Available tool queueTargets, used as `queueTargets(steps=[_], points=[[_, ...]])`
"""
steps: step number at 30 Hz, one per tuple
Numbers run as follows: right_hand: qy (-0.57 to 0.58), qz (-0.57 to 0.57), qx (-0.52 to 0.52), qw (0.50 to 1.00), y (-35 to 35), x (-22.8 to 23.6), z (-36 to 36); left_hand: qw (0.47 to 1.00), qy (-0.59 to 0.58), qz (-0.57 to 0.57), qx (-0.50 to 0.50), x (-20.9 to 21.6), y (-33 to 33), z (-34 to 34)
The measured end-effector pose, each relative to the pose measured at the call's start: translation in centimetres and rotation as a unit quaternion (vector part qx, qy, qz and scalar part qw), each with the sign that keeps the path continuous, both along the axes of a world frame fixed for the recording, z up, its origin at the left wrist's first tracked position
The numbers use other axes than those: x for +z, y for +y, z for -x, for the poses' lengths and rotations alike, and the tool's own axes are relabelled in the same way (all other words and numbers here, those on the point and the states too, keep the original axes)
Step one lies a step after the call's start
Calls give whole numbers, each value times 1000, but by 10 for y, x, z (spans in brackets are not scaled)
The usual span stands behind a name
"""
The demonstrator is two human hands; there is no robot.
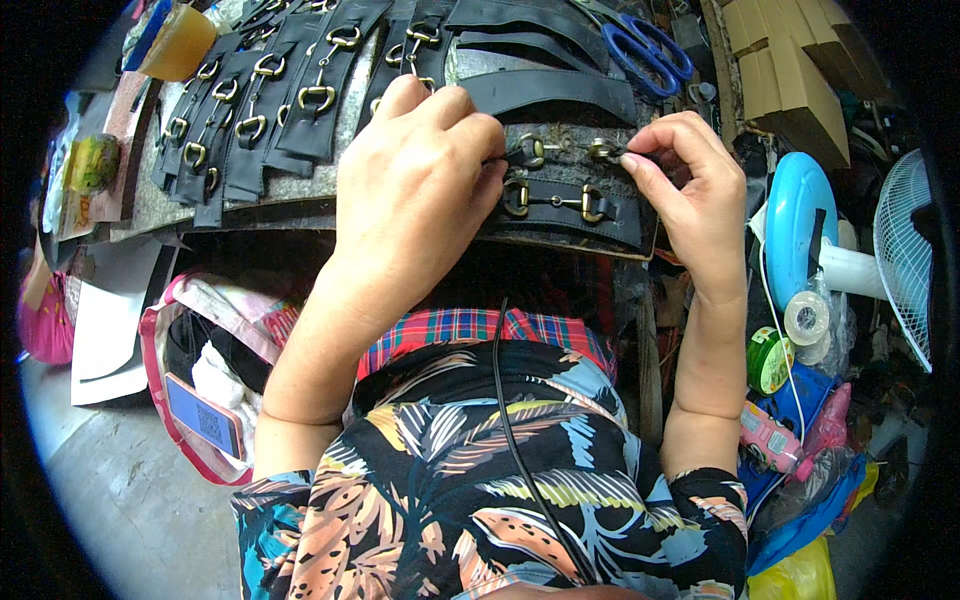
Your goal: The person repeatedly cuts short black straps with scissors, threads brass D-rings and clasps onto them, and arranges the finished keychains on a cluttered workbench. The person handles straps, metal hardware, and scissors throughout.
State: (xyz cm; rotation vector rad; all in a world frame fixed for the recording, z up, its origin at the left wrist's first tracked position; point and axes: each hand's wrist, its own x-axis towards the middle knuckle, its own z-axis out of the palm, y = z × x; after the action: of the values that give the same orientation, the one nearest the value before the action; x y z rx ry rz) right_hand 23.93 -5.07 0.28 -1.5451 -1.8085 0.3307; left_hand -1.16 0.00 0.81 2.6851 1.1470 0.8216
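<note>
My left hand (415,190) is closed, back up, over the bench. From its fingertips sticks out a short black leather strap piece with a brass-coloured ring (532,150). To the right, my right hand (690,190) pinches, thumb against forefinger, a small dark piece joined to a brass-coloured metal fitting (604,149). A thin metal bar seems to run between the two fittings, though I cannot tell if it joins them. Just below lies a black leather strap (560,212) with two brass-coloured rings linked by a bar. What my left palm covers is hidden.
Several finished-looking black straps (318,100) lie overlapping on the bench at left. Curved black leather pieces (550,95) and blue-handled scissors (648,55) are at the back. Cardboard boxes (790,90) and a fan (905,250) stand at right. A phone (205,415) rests in a bag at left.
</note>
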Motion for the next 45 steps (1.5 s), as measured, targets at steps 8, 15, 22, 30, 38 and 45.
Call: queueTargets(steps=[8, 15, 22, 30, 38, 45], points=[[293, 49, 14, 955, -2, 0, -2, 990, -134, 29, -5, -2, 2, 5], [357, 124, 11, 926, -2, 8, 0, 987, -158, 36, -17, 2, 1, 4], [172, -37, 69, 982, 6, 3, 4, 936, -311, 166, -20, 5, -5, -1], [84, -80, 82, 990, 10, 6, 4, 873, -385, 296, -57, 10, 0, 9], [29, -95, 207, 973, 21, 14, 36, 755, -523, 323, -227, 23, -2, 2], [258, 71, 132, 954, 10, 5, 25, 927, -272, 259, -3, 11, -2, 20]])
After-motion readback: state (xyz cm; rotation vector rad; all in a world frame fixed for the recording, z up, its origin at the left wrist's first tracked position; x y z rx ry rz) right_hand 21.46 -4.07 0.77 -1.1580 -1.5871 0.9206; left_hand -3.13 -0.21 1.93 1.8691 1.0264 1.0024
